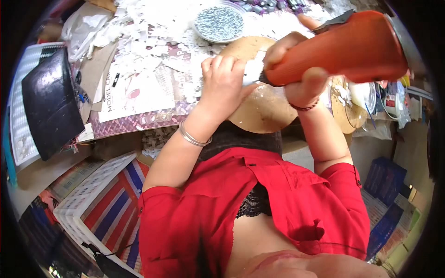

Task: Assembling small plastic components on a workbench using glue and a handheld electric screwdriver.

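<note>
Head view, single frame. My right hand [301, 76] was closed around the narrow end of a large orange cone-shaped tool [345, 46], fingers wrapped over the top and thumb underneath. The tool lay roughly level, its wide end pointing right and up toward the frame's edge, its dark tip pointing left. My left hand [225, 83] was curled shut on a small white piece [254, 69], pinching it just at the tool's tip; piece and tip appeared to touch, though I could not resolve the exact contact. Both hands sat over a round tan wooden board [264, 109] on the table edge, flecked with white crumbs.

A silver bangle [192, 137] sat on my left wrist, a thin dark band [304, 107] on the right.

Surroundings: white paper scraps [153, 28] strewn across the upper table; a round dish of small grey beads [219, 23] just above the board; a printed paper sheet [139, 90] left of my left hand; a black curved tray [48, 104] further left. A white woven basket with red and blue stripes [104, 194] stood lower left, below the table. A second tan disc [345, 111] lay right of the board, partly hidden by my right forearm.
</note>
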A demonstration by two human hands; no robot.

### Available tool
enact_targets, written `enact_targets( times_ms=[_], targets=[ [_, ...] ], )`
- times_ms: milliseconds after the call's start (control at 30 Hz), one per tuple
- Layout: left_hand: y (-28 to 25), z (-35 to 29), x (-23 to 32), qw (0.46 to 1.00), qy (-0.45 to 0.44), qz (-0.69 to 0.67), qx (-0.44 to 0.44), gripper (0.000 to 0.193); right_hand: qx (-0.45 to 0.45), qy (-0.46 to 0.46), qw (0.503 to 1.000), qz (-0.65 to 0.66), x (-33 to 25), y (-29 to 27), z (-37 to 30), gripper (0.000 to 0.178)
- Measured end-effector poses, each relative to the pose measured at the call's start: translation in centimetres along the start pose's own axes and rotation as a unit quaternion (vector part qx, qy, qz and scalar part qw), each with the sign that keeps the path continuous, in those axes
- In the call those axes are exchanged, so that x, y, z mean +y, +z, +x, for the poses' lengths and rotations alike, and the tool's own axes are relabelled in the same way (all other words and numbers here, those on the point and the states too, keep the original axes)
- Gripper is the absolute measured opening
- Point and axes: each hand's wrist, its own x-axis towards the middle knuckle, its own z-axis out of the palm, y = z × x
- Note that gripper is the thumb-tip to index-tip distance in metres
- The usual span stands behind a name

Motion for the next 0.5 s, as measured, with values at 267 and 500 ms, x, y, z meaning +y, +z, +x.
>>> enact_targets(
  times_ms=[267,500],
  targets=[
    [-14.9,-1.4,-2.4,0.945,-0.081,-0.129,-0.289,0.038,0.117,-0.198,0.972,-0.056,-1.9,-9.5,6.4,0.065],
    [-11.4,-4.7,-3.4,0.985,-0.072,-0.073,-0.139,0.022,-0.209,-0.074,0.927,-0.304,1.2,5.8,0.7,0.03]
  ],
)
